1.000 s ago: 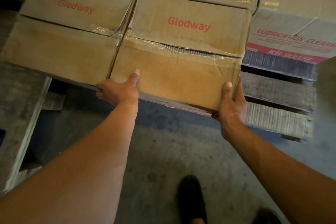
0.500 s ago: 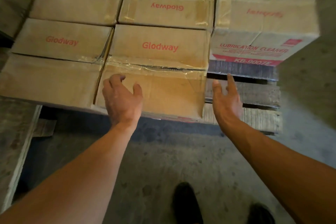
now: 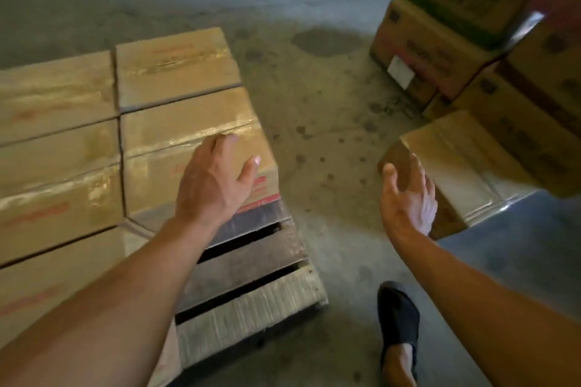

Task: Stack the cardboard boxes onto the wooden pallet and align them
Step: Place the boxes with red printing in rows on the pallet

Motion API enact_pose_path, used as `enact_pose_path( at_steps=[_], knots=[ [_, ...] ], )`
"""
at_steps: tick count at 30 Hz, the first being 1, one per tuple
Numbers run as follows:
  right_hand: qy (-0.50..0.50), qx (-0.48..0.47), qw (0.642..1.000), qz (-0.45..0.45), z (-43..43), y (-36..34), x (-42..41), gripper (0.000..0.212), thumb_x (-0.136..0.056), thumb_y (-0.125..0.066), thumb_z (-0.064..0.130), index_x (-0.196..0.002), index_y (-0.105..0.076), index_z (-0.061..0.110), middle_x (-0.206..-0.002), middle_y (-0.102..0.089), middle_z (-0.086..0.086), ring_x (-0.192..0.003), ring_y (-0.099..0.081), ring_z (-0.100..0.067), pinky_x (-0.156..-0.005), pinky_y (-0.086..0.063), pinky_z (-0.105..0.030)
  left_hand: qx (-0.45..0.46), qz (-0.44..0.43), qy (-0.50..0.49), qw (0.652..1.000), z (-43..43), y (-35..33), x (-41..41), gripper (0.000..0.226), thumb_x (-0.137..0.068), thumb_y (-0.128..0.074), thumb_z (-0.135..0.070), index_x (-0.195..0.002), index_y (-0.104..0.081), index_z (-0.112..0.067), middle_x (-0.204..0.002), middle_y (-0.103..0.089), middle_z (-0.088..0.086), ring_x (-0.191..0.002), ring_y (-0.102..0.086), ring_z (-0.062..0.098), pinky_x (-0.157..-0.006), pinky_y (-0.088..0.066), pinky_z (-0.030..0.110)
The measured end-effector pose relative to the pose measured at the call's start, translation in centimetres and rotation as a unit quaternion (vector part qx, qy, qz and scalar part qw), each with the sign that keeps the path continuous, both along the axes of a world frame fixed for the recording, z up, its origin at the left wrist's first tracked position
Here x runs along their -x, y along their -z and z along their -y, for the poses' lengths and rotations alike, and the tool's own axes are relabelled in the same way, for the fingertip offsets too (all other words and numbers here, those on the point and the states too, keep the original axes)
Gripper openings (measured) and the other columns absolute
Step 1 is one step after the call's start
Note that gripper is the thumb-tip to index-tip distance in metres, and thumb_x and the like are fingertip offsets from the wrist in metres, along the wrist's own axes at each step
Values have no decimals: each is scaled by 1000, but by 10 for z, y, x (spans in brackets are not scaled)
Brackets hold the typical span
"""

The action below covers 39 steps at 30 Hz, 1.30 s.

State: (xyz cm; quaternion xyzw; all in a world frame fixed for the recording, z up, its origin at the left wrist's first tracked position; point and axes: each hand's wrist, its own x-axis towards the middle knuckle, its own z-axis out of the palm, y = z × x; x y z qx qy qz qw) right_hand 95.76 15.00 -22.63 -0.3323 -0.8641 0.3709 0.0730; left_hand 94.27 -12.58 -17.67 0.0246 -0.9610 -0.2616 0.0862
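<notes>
- Both hands empty. Left hand (image 3: pixel 217 179) is spread open with its fingers loose, in front of the near-right box (image 3: pixel 188 148) on the wooden pallet (image 3: pixel 251 276); whether it touches the box or hangs just over it, I can't tell.
- Right hand (image 3: pixel 408 195) is open too, palm turned inward, fingers splayed, gripping nothing, held out over the concrete floor (image 3: pixel 314 104).
- Pallet load so far: a layer of taped cardboard boxes packed edge to edge. The near-right corner has bare slats showing, so that slot looks unfilled.
- Key relation: the next candidate is the loose box (image 3: pixel 465 166) on the floor to the right, just beyond the right hand's fingertips, in front of the stacked boxes (image 3: pixel 471 25).
- Its long axis runs from near-left to far-right, roughly diagonal to the pallet's edges, so it will likely need a turn before it sits square.
- Right hand is clearly nearer; left hand has to cross the floor gap to take the other end.
- Writing: red print on the pallet boxes' tops and a red band on the near-right box's side, all motion-blurred, unreadable. White label on one stacked box, also illegible. No brand legible.
- A dark shoe (image 3: pixel 399 317) is on the floor between the pallet and the loose box.
</notes>
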Motion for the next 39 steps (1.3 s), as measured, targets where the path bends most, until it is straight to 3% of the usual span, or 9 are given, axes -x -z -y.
enact_pose_path(
  at_steps=[8, 16, 20, 21, 24, 26, 31, 35, 39],
  knots=[
    [185, 55, 979, 70, -209, 86, 54, 65, -98, -40, 66, -156, -19, 47, -166, -23, -5, -146, -30, -37, -118, -29, -51, -65, 72, 145, 985, -269, 86, 148, 50, -93, -67, -40, -131, -59, -9, -129, -62, 13, -119, -57, 32, -98, -39, 31],
    [353, 172, 913, 107, -316, 188, 56, 88, -89, -51, 73, -160, -9, 41, -167, -18, -5, -152, -21, -30, -123, -21, -49, -65, 174, 177, 967, -421, 184, 268, 77, -79, -77, -55, -140, -50, -15, -140, -56, 6, -127, -53, 25, -98, -43, 31],
    [393, 237, 886, 72, -322, 225, 72, 97, -82, -60, 74, -158, -8, 45, -168, -17, -2, -153, -19, -27, -123, -21, -52, -52, 242, 186, 951, -452, 230, 300, 95, -77, -80, -52, -154, -33, -23, -157, -38, 5, -135, -45, 24, -68, -38, 0],
    [397, 247, 882, 60, -322, 232, 75, 99, -79, -62, 76, -157, -8, 48, -168, -19, -1, -153, -21, -27, -122, -23, -53, -54, 254, 190, 947, -456, 242, 306, 98, -76, -81, -52, -155, -31, -24, -159, -36, 6, -137, -43, 25, -71, -39, 0],
    [404, 285, 869, 19, -319, 246, 79, 103, -67, -63, 83, -152, -12, 58, -162, -33, 4, -144, -39, -26, -118, -34, -53, -83, 310, 202, 925, -461, 271, 318, 122, -58, -86, -66, -157, -25, -29, -159, -36, 4, -141, -40, 23, -108, -35, 25],
    [409, 306, 860, 6, -318, 251, 79, 99, -67, -68, 79, -150, -19, 58, -155, -42, 6, -136, -48, -24, -113, -41, -53, -96, 344, 192, 914, -459, 287, 321, 138, -44, -85, -76, -158, -22, -31, -159, -37, 2, -142, -40, 20, -117, -33, 35],
    [434, 353, 829, 12, -321, 256, 80, 102, -67, -67, 77, -155, -23, 50, -152, -43, 6, -133, -49, -22, -112, -43, -51, -122, 353, 189, 908, -458, 303, 328, 141, -42, -87, -70, -159, -15, -39, -160, -35, -1, -138, -43, 16, -111, -40, 35],
    [422, 368, 828, -2, -323, 254, 79, 95, -77, -66, 65, -157, -21, 43, -154, -42, 2, -131, -50, -20, -111, -44, -50, -228, 426, 158, 861, -454, 302, 331, 125, -30, -95, -63, -144, -47, -44, -135, -62, -12, -116, -64, 18, -94, -55, 50],
    [398, 375, 837, -8, -336, 239, 73, 99, -69, -69, 63, -156, -29, 38, -147, -51, 0, -126, -55, -22, -104, -48, -57, -267, 422, 134, 856, -441, 293, 306, 100, -43, -95, -56, -134, -55, -42, -120, -66, -17, -109, -65, 14, -95, -54, 47]
  ],
)
